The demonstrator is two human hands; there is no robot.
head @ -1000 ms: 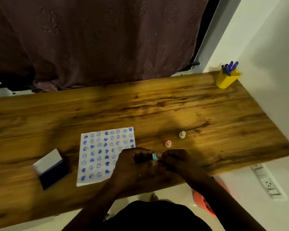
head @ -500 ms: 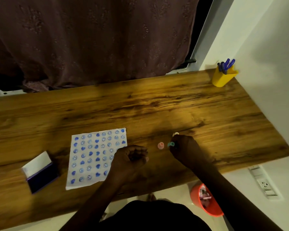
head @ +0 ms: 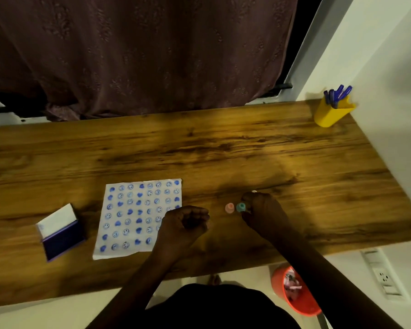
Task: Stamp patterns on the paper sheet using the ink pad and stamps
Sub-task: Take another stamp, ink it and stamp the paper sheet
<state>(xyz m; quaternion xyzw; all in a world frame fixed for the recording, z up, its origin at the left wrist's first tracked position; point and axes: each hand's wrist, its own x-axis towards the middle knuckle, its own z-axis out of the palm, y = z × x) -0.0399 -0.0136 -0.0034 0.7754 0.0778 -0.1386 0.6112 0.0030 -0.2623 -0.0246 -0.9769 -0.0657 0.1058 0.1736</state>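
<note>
1. Right hand [head: 262,213] pinches small teal round stamp [head: 241,207] at table [head: 247,150] level, just beside small pink round stamp [head: 229,207]. Left hand [head: 184,222] curled in loose fist at corner of white paper sheet [head: 133,217] w/ blue prints; can't tell if it holds anything.
2. Sheet looks nearly full; open purple ink pad [head: 59,236] sits left of it.
3. Risks, IMO: teal stamp knocks pink one over when set down; inky face marks wood; left wrist smears fresh prints; small cream stamp [head: 254,191] behind knuckles gets bumped.
</note>
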